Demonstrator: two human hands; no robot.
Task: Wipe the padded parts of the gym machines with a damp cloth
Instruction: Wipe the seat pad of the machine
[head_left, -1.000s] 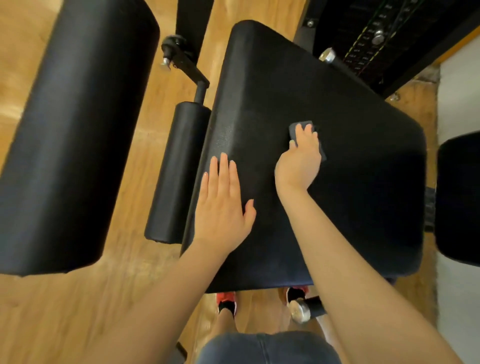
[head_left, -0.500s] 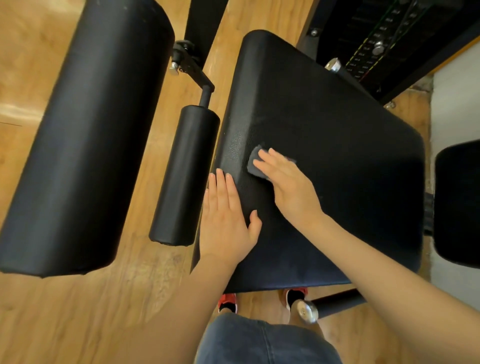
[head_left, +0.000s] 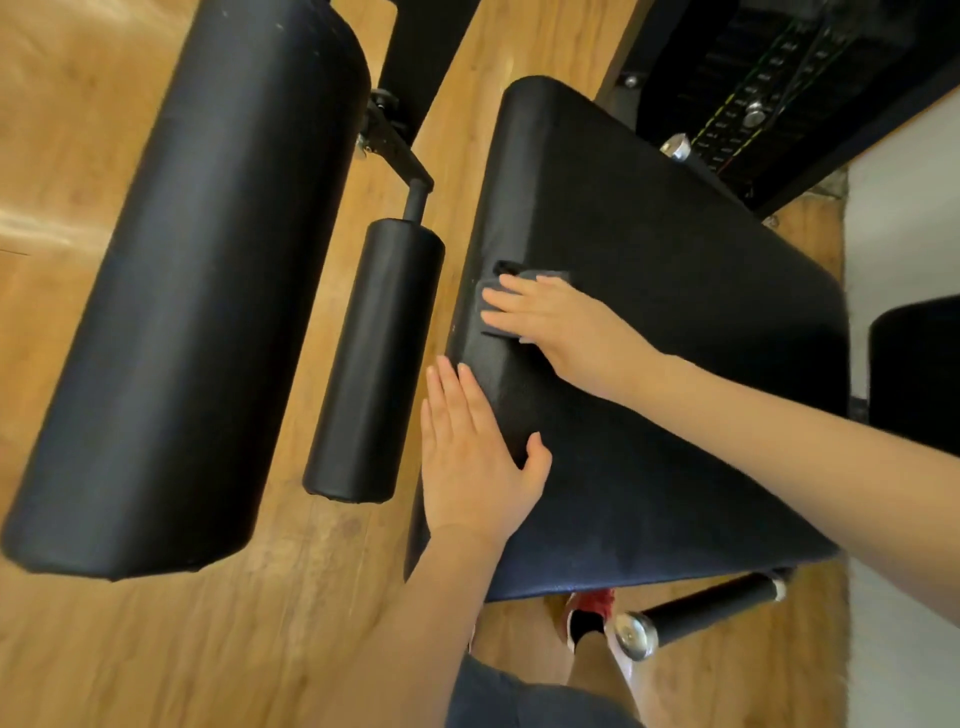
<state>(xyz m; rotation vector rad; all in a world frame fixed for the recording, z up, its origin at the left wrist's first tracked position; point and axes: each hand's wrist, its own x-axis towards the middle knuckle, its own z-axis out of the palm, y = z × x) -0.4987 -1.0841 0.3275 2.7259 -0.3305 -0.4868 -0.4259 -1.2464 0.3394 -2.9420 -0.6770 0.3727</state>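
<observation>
A wide black seat pad (head_left: 675, 322) fills the middle of the head view. My right hand (head_left: 556, 322) lies flat on a small dark grey cloth (head_left: 491, 325), pressing it onto the pad's left edge with straight fingers. The cloth shows only around my fingertips. Just below it, my left hand (head_left: 472, 462) rests flat on the same edge with its fingers straight and its thumb spread on the pad's top.
A thin black roller pad (head_left: 374, 364) on a metal arm sits left of the seat, and a large black roller pad (head_left: 192, 280) lies further left. A weight stack (head_left: 753, 104) stands behind, another black pad (head_left: 919, 395) at the right edge, a handle bar (head_left: 696, 613) below. The floor is wood.
My right hand has swept the cloth from the middle of the pad leftward to its left edge. My left hand has slid slightly toward that edge too.
</observation>
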